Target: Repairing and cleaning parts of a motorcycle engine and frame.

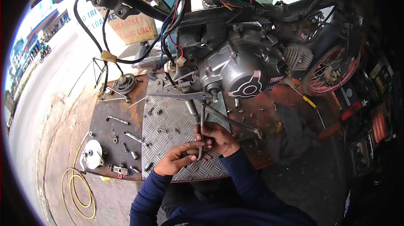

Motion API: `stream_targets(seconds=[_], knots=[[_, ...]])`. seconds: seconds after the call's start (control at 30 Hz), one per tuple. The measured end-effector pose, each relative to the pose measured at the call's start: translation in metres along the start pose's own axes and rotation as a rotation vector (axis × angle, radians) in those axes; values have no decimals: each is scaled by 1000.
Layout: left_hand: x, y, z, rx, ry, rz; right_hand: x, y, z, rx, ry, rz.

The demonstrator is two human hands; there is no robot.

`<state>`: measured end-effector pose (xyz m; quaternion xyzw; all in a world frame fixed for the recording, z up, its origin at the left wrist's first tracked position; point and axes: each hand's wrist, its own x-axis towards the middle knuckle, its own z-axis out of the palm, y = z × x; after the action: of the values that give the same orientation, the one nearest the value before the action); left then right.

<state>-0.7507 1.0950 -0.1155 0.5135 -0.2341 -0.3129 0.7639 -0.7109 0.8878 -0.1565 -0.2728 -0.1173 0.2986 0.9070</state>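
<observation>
A slim dark metal rod (203, 118) with a hooked lower end stands nearly upright between my hands, above the metal plate. My right hand (221, 139) is closed round its middle, fingers curled. From the left, my left hand (179, 157) pinches the lower part of the same rod near the hook. Just beyond the rod's top is the motorcycle engine (248, 68), with a round side cover and a threaded shaft end (215, 95). The motorcycle's side stand or a similar leg (235, 120) slants behind my right hand.
A diamond-plate sheet (168, 116) lies on the work platform. To the left are a sprocket (124, 83), wrenches (118, 120), small fasteners and a drum brake plate (93, 154). A dark cloth (290, 133) and yellow-handled screwdriver (309, 101) lie right. Wires (164, 45) hang from the frame.
</observation>
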Motion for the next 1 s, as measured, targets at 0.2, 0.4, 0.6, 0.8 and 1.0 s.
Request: stream_targets(seconds=[0.2,0.4,0.6,0.8,1.0], knots=[[26,5,-23,996,749,756,-5,3,-4,-51,55,39],[67,64,-50,1673,680,744,-3,6,-3,-75,72,38],[65,66,-68,1667,496,811,-8,19,-5,-174,138,19],[70,72,-74,1585,393,852,-6,34,6,-202,187,-21],[77,78,-71,1556,428,826,-3,40,17,-203,210,-76]])
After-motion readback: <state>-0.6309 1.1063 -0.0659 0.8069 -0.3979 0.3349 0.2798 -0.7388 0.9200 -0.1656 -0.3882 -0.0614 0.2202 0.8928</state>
